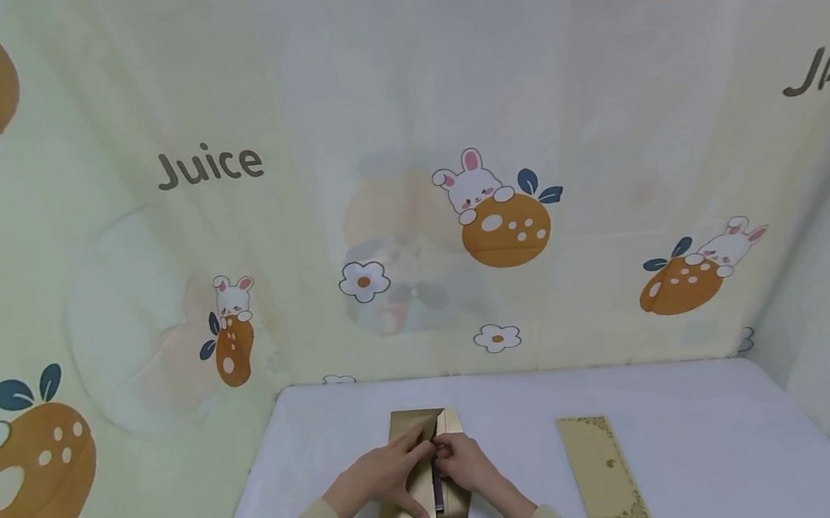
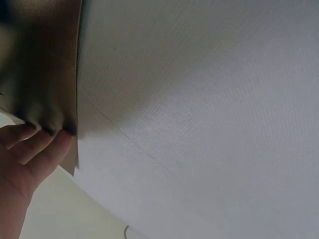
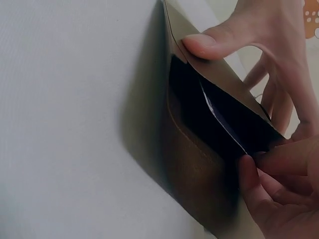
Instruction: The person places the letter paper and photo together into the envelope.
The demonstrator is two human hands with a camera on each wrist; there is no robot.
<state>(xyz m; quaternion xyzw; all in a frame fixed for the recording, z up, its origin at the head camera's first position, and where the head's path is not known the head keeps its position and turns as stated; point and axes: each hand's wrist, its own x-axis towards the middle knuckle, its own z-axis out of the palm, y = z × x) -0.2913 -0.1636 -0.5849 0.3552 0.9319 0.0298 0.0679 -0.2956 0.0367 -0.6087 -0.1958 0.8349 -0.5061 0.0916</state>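
A white desk (image 1: 511, 404) stands against a cloth backdrop (image 1: 369, 88) printed with rabbits, oranges, flowers and the word "Juice". A gold envelope (image 1: 423, 482) lies on the desk, long side pointing away from the viewer. The left hand (image 1: 385, 472) rests on the envelope, thumb spread toward the near end. The right hand (image 1: 467, 461) has its fingers curled at the upper part of a dark strip (image 1: 438, 489) along the envelope opening. A tan card (image 1: 602, 472) with ornamented corners lies to the right, well apart from the envelope.
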